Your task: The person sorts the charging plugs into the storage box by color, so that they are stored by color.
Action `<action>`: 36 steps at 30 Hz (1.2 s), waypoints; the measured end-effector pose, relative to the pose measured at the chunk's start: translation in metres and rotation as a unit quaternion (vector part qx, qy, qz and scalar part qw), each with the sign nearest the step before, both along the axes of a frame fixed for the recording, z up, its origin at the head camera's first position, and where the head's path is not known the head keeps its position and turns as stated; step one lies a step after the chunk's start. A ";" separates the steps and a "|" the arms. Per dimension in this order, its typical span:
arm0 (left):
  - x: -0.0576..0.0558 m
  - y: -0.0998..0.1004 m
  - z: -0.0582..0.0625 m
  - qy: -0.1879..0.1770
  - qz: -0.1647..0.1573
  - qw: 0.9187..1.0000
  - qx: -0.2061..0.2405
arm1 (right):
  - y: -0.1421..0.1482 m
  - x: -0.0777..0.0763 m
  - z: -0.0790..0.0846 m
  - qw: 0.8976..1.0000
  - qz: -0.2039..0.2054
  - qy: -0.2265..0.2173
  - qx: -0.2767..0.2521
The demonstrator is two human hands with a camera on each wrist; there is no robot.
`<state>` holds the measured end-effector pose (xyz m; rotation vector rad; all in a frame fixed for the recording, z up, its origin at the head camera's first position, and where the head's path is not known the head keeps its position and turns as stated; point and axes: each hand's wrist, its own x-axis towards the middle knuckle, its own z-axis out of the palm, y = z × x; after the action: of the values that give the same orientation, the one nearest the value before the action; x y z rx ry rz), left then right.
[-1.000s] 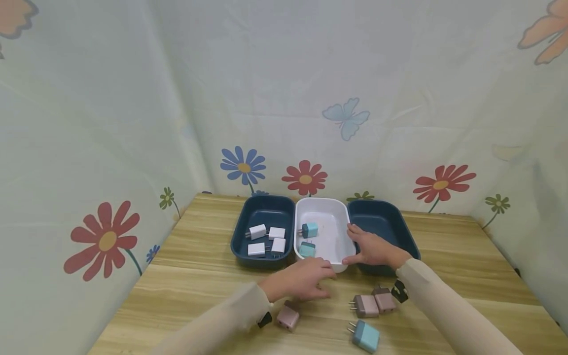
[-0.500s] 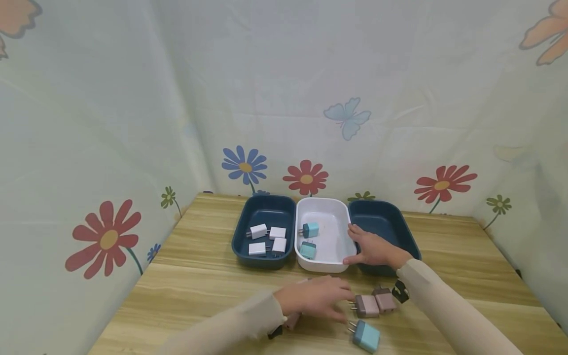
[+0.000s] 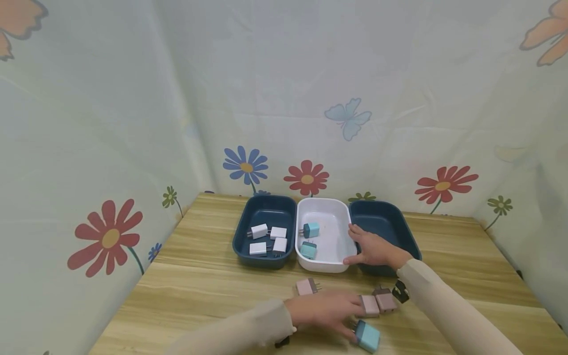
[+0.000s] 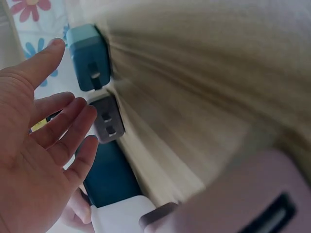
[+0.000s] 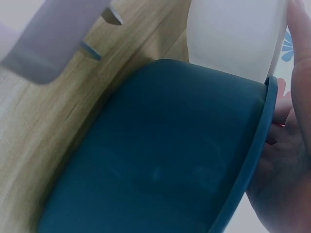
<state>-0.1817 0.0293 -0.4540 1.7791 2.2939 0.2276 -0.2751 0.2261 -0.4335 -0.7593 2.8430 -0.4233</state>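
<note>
My left hand (image 3: 326,309) reaches low over the table, fingers loosely spread and holding nothing. Its thumb is beside a teal plug charger (image 3: 367,337), and its fingertips are close to a pink charger (image 3: 370,305). In the left wrist view the thumb lies near the teal charger (image 4: 90,58), while the other fingers overlap a grey prong face (image 4: 108,116). My right hand (image 3: 377,249) rests at the right rim of the white bin (image 3: 324,266), thumb at its front corner, fingers laid along the edge. A dark blue bin (image 5: 155,145) sits under that hand.
Another dark blue bin (image 3: 264,262) on the left holds several white chargers (image 3: 278,232). Two teal chargers (image 3: 308,250) lie in the white bin. One pink charger (image 3: 306,287) lies behind my left hand, another (image 3: 386,300) near the right cuff. A floral curtain (image 3: 284,98) stands behind.
My left hand has moved right and nearer, from the white bin's front to beside the teal and pink chargers. A pink charger is uncovered behind it. The right hand stays put.
</note>
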 end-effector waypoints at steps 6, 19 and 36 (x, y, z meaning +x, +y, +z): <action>0.003 0.004 -0.005 0.004 -0.007 1.000 -0.010 | 0.000 0.000 0.000 1.000 0.000 0.001 0.003; 0.007 0.009 -0.008 0.009 -0.007 1.000 -0.025 | -0.002 0.000 0.001 1.000 -0.009 -0.006 0.002; 0.006 0.000 -0.009 -0.016 0.018 0.999 -0.025 | 0.000 0.001 0.002 1.000 0.001 0.007 0.003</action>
<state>-0.1760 0.0289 -0.4628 1.6979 2.2912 0.2015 -0.2740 0.2263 -0.4310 -0.7676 2.8543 -0.4098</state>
